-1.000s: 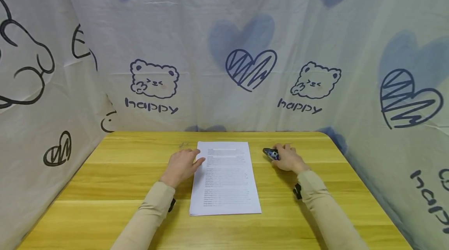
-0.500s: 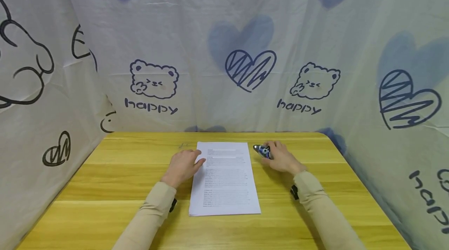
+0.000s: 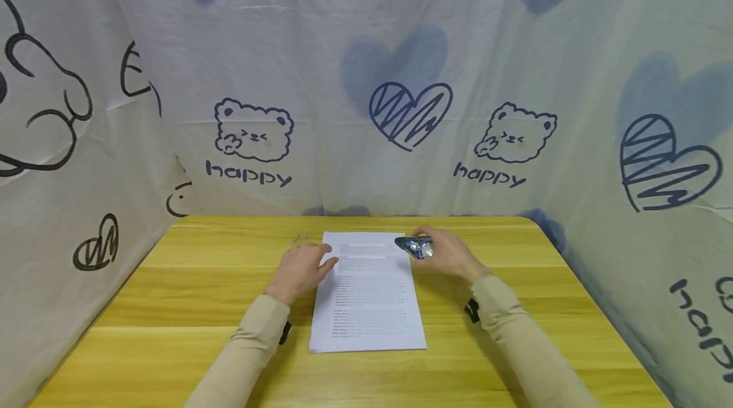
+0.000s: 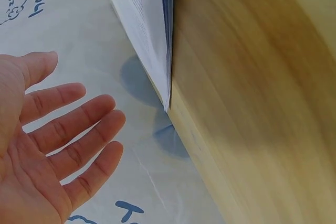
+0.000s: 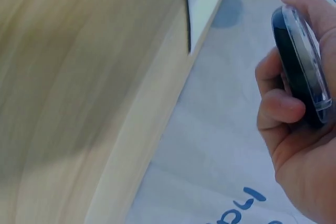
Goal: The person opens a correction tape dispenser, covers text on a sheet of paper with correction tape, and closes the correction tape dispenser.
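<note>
A stack of printed white sheets lies on the wooden table, its layered edge showing in the left wrist view. My left hand hovers at the stack's left edge; in the left wrist view its fingers are spread and relaxed, with nothing in them. My right hand grips a correction tape, dark with a clear cover. Its narrow tip points left over the upper right corner of the paper. In the right wrist view, fingers curl under the correction tape and the thumb lies along it.
The yellow wood-grain table extends on both sides of the paper. A hanging cloth printed with bears and hearts stands behind the table's far edge and along both sides.
My right hand has carried the correction tape leftward, from the table right of the paper to over its upper right corner. My left hand has stayed nearly still.
</note>
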`<state>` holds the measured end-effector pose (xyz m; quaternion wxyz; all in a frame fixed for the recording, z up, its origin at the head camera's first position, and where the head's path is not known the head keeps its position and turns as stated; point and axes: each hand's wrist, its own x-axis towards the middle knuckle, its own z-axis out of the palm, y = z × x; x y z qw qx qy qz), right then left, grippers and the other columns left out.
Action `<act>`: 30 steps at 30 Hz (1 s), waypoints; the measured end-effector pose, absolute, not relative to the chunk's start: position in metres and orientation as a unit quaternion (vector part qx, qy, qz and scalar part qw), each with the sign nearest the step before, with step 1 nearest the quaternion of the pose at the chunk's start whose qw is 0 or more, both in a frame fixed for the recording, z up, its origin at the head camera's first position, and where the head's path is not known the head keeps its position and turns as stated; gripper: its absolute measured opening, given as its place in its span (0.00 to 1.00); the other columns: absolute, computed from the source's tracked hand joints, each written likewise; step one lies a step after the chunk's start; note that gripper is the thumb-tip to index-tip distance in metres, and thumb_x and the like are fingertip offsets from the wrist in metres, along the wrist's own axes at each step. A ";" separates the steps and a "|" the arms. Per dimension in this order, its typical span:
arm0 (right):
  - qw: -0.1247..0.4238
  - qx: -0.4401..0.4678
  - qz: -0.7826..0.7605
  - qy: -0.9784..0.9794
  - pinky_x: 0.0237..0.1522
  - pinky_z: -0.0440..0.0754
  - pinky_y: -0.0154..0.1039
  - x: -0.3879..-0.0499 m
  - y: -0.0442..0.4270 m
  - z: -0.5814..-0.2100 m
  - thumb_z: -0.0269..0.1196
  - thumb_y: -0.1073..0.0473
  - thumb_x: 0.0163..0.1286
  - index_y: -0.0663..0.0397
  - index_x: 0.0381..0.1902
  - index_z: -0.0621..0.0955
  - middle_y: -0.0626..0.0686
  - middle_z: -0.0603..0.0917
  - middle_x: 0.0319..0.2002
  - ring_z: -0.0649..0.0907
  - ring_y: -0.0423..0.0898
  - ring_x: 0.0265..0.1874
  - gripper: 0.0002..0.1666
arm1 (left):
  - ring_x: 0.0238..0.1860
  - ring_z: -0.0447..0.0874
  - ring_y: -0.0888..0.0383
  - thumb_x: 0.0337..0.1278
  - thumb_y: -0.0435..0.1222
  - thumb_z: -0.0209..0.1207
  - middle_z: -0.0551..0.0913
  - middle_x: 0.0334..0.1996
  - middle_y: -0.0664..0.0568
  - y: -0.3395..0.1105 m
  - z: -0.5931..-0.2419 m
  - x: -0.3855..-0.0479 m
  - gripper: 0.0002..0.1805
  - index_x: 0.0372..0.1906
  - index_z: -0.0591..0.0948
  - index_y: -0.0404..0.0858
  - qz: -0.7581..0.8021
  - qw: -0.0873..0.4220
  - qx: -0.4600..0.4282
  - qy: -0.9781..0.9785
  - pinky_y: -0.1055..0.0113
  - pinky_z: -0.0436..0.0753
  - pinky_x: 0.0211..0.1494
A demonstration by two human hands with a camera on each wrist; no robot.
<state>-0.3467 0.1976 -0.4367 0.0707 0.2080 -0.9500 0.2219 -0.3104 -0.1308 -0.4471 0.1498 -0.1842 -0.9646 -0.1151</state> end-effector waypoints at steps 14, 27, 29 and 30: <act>0.053 0.200 0.299 -0.932 0.44 0.83 0.43 -0.347 0.172 -0.436 0.78 0.47 0.50 0.49 0.58 0.77 0.55 0.84 0.49 0.82 0.47 0.41 0.38 | 0.35 0.85 0.57 0.64 0.42 0.62 0.89 0.36 0.49 -0.125 -0.446 -0.317 0.14 0.48 0.85 0.38 -0.186 0.125 -0.224 -0.948 0.61 0.85 0.39; 0.040 0.227 0.323 -0.918 0.36 0.81 0.37 -0.342 0.158 -0.444 0.79 0.50 0.48 0.51 0.50 0.81 0.50 0.86 0.39 0.81 0.42 0.33 0.32 | 0.34 0.83 0.62 0.61 0.40 0.65 0.88 0.34 0.54 -0.119 -0.445 -0.316 0.15 0.50 0.85 0.40 -0.300 0.132 -0.253 -0.910 0.67 0.83 0.40; 0.042 0.237 0.325 -0.915 0.36 0.82 0.37 -0.342 0.155 -0.444 0.80 0.51 0.47 0.51 0.48 0.81 0.49 0.86 0.38 0.81 0.42 0.33 0.30 | 0.34 0.84 0.61 0.60 0.40 0.66 0.88 0.35 0.54 -0.116 -0.444 -0.316 0.16 0.51 0.84 0.40 -0.309 0.134 -0.258 -0.905 0.68 0.82 0.39; 0.042 0.241 0.326 -0.913 0.36 0.82 0.37 -0.343 0.154 -0.445 0.80 0.52 0.47 0.50 0.48 0.81 0.49 0.86 0.38 0.81 0.42 0.33 0.30 | 0.35 0.84 0.61 0.59 0.39 0.66 0.88 0.36 0.53 -0.115 -0.444 -0.316 0.16 0.51 0.84 0.39 -0.314 0.134 -0.263 -0.903 0.68 0.82 0.38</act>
